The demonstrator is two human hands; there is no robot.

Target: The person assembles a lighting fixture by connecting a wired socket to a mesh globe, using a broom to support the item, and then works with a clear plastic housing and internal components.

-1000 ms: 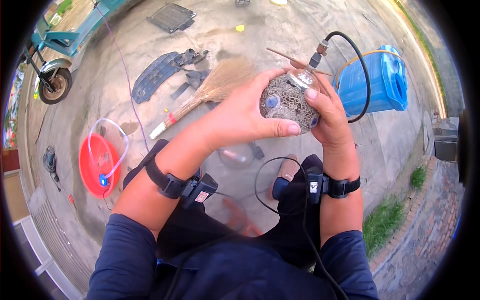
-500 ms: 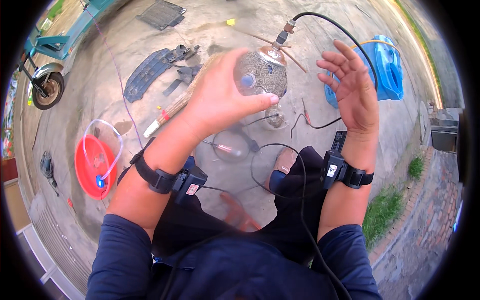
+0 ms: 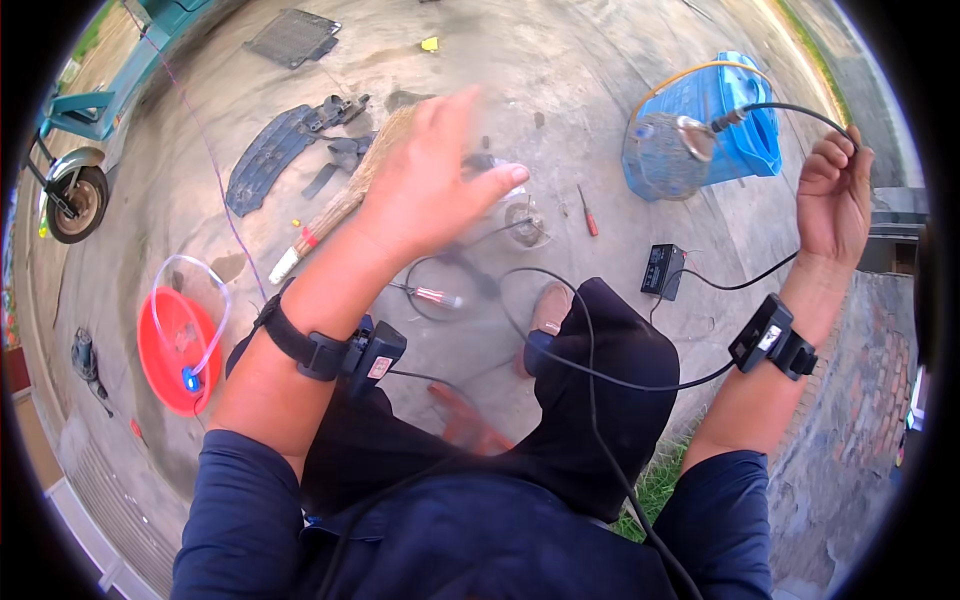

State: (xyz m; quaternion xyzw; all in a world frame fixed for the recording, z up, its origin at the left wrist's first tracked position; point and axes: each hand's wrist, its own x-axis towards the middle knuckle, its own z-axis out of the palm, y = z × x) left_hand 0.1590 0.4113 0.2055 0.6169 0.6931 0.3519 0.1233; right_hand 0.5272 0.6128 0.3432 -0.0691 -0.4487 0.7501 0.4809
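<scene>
My right hand [image 3: 835, 195] is raised at the far right, its fingers pinched around a black cable [image 3: 790, 106]. At the cable's other end, a round globe [image 3: 668, 158] with a lacy grey pattern and a metal cap is tilted in front of the blue jug [image 3: 752, 125]; it looks blurred. My left hand [image 3: 435, 180] is open near the middle, thumb and fingers apart with nothing between them, and its fingertips are smeared by motion. Just beyond its thumb, a small clear round piece [image 3: 524, 226] rests on the ground. The straw broom [image 3: 325, 222] lies partly beneath my left hand.
A screwdriver [image 3: 591, 222] and a small black battery [image 3: 663, 270] are on the concrete. To the left are a red basin [image 3: 160, 345] with a clear tube and a dark curved plastic part [image 3: 265, 165]. Loose cables cross my legs.
My right hand has closed on the cable and swung right, carrying the globe away from my left hand. The left hand stays open. The battery and screwdriver have come into clear view.
</scene>
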